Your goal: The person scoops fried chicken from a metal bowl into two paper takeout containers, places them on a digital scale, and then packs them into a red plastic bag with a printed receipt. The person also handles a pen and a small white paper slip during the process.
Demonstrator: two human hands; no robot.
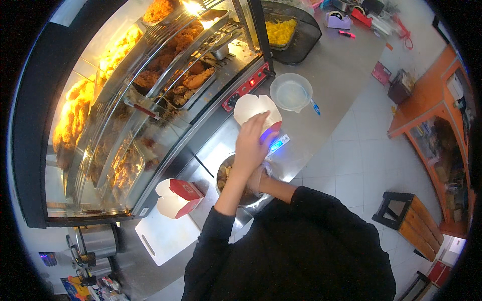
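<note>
A white and red paper food box stands with its flaps open at the digital scale, whose display glows blue. My left hand grips the near side of the box, fingers at its opening and thumb lower down. Below my left forearm, my right hand is in a round metal bowl with brownish food pieces. Clear thin plastic, seemingly a glove, covers my right hand; its fingers are hidden by the left arm.
A lit glass warming cabinet with trays of fried chicken borders the left. A second open box stands beside a white cutting board. Beyond the scale are a translucent plastic bowl, a blue pen and a black tray. A wooden stool stands on the floor.
</note>
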